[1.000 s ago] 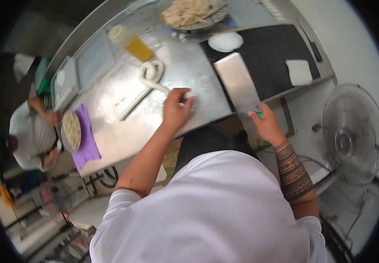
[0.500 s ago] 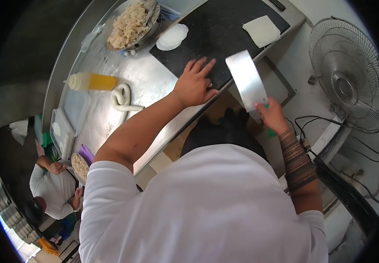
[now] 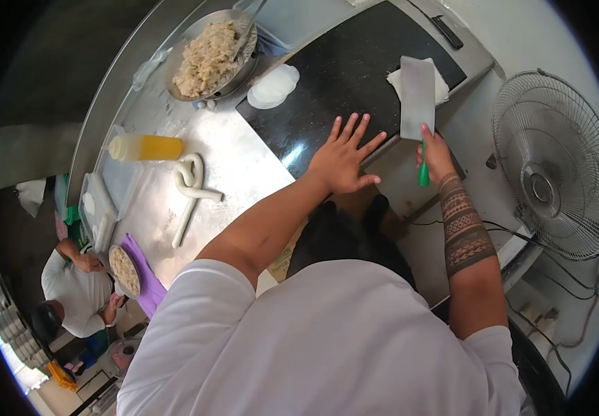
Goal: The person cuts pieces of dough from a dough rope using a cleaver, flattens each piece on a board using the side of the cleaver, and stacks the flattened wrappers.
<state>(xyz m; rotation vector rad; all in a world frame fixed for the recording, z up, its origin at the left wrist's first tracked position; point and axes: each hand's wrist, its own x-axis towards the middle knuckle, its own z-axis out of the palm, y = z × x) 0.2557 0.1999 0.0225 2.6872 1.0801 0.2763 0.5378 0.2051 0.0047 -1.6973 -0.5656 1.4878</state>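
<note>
Left hand (image 3: 344, 161): empty, fingers spread wide at the board's (image 3: 341, 66) near edge; whether it presses, I can't tell.
Right hand (image 3: 437, 156): closed round the cleaver's (image 3: 418, 100) handle (image 3: 423, 166).
Cleaver: over the cloth (image 3: 442, 84).
Risk: a careless sideways swing could nick those spread fingers, so near the cleaver.
Hidden: the cloth's middle, behind the cleaver; touching or not, unclear.

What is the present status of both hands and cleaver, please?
Left hand spread open at edge of black board; right hand grips cleaver by green handle. Cleaver overlaps white sheet in view; contact unclear.
</note>
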